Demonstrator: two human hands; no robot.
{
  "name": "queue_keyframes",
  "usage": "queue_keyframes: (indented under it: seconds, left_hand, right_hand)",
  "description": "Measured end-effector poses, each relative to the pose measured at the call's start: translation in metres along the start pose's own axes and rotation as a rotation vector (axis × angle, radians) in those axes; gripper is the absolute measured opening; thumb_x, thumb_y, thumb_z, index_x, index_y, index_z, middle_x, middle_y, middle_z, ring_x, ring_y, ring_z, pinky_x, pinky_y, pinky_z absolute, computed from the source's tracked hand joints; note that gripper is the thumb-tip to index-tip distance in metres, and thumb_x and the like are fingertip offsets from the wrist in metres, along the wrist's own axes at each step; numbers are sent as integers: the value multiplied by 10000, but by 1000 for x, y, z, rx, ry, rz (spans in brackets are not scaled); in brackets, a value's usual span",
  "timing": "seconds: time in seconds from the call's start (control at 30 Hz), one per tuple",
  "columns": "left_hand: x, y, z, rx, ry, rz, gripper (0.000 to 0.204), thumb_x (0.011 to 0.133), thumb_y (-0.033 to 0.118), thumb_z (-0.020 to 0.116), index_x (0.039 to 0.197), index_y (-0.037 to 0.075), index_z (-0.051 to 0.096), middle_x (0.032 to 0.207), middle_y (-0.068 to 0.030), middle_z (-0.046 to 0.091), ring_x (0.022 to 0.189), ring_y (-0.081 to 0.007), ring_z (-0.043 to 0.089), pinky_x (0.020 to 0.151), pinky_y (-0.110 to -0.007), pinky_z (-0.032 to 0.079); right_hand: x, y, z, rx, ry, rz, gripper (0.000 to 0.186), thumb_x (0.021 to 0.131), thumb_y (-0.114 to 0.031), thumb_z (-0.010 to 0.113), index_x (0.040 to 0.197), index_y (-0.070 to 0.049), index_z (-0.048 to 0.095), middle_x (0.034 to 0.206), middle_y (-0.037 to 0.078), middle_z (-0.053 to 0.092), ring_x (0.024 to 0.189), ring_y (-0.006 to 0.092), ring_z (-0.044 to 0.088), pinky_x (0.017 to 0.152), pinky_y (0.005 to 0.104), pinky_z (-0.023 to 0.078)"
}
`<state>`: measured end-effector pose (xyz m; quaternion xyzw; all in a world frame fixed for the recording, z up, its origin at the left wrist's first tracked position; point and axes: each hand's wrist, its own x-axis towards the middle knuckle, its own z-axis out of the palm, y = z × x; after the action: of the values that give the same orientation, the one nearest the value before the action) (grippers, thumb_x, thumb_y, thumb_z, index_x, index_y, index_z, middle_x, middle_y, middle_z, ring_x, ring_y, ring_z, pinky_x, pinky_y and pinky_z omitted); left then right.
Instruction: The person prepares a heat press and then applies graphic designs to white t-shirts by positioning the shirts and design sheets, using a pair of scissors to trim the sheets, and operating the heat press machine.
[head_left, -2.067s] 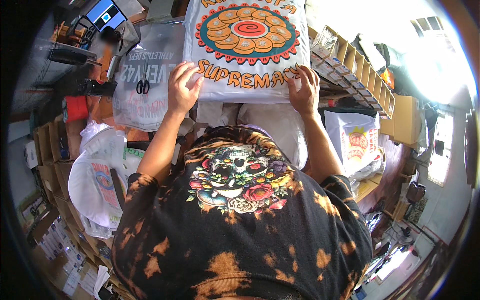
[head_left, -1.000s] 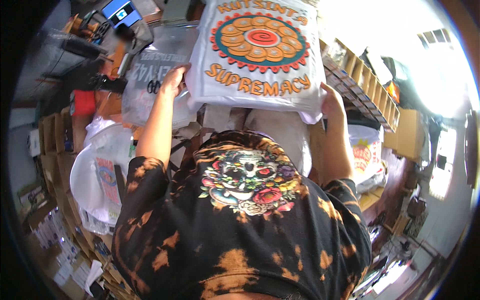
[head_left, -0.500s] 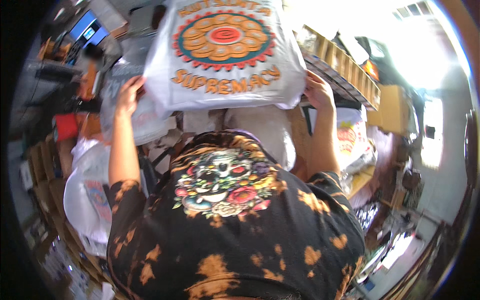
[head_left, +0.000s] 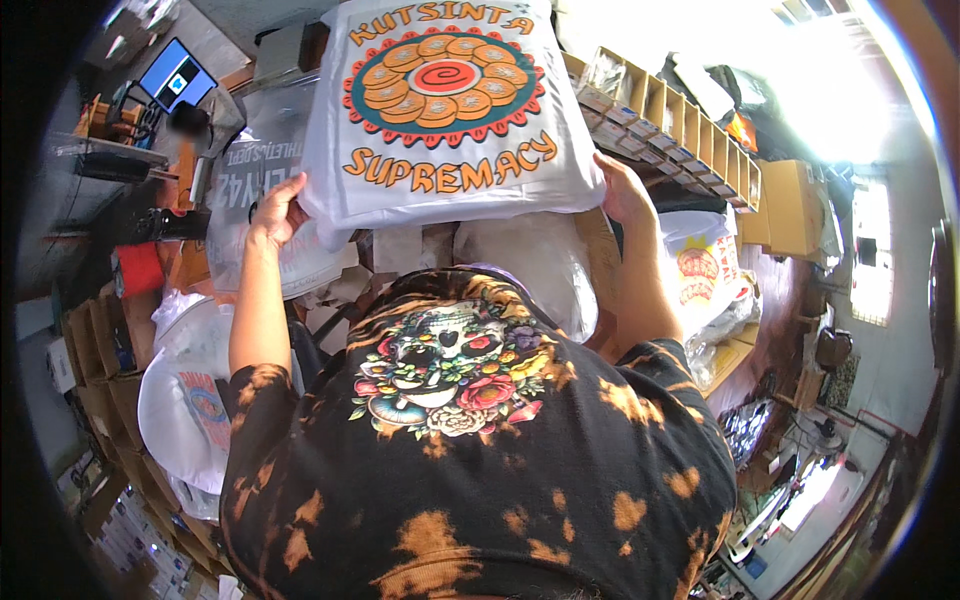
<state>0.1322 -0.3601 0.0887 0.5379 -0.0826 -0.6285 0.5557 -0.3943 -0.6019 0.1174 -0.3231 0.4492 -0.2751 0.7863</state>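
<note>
A white T-shirt (head_left: pixel 440 185) with an orange, teal and red round print and orange lettering lies spread out before me, its near edge bulging in soft folds. It may be a stack; the layers beneath are hidden. My left hand (head_left: pixel 275 212) is closed at its left edge, thumb and fingers drawn together on the cloth. On the opposite side my right hand (head_left: pixel 625 190) pinches the right edge, its fingertips partly hidden by the fabric. Between my arms is the black, orange-blotched shirt (head_left: pixel 480 500) that I wear, with a skull and flower print.
Plastic-wrapped grey printed garments (head_left: pixel 240 190) lie left of the T-shirt. A wooden rack with compartments (head_left: pixel 690 125) and a cardboard box (head_left: pixel 790 210) stand right. White printed bags or garments sit low left (head_left: pixel 180 410) and right (head_left: pixel 700 265). A lit laptop screen (head_left: pixel 178 75) is far left.
The white T-shirt's print sits slightly higher and sharper in view. My left hand has shifted a little right and down, my right hand slightly left. Both stay at the edges.
</note>
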Motion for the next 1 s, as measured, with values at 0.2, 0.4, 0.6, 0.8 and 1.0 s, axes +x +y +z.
queue_keyframes:
  seconds: [0.2, 0.4, 0.6, 0.8, 1.0]
  left_hand:
    - [-13, -19, -24, 100, -7, -28, 242, 890, 227, 708, 1058, 83, 610, 863, 31, 637, 736, -85, 610, 634, -249, 505]
    - [-14, -36, -34, 99, 42, -25, 147, 887, 142, 693, 975, 128, 575, 693, 76, 504, 509, -34, 451, 422, -193, 362]
    - [-15, -36, -32, 182, 22, -39, 259, 889, 88, 640, 1138, 29, 602, 830, 29, 612, 708, -78, 570, 606, -232, 489]
    - [-23, -43, -50, -61, -172, -6, 322, 878, 19, 656, 1193, -20, 609, 961, -63, 701, 797, -104, 688, 716, -243, 591]
    - [-21, -45, -45, -57, -162, -11, 317, 874, 20, 658, 1188, -3, 615, 956, -39, 700, 750, -81, 673, 670, -221, 573]
  right_hand:
    - [-18, 10, -5, -103, 90, -25, 173, 944, -178, 634, 1012, -19, 642, 925, 42, 681, 791, 134, 656, 712, 311, 545]
    - [-11, 19, -23, -296, 200, -67, 165, 935, -190, 651, 993, -36, 660, 855, 7, 652, 711, 92, 587, 611, 258, 471]
    - [7, 65, -36, -522, 464, -331, 226, 977, -241, 570, 968, -29, 650, 788, -44, 576, 706, 54, 481, 625, 245, 405]
    - [8, 58, -29, -327, 449, -330, 224, 997, -253, 558, 984, -40, 627, 838, 29, 639, 730, 113, 578, 670, 282, 493]
    - [9, 53, -35, -294, 442, -321, 231, 996, -266, 563, 993, -42, 619, 851, 32, 644, 741, 121, 584, 685, 292, 500]
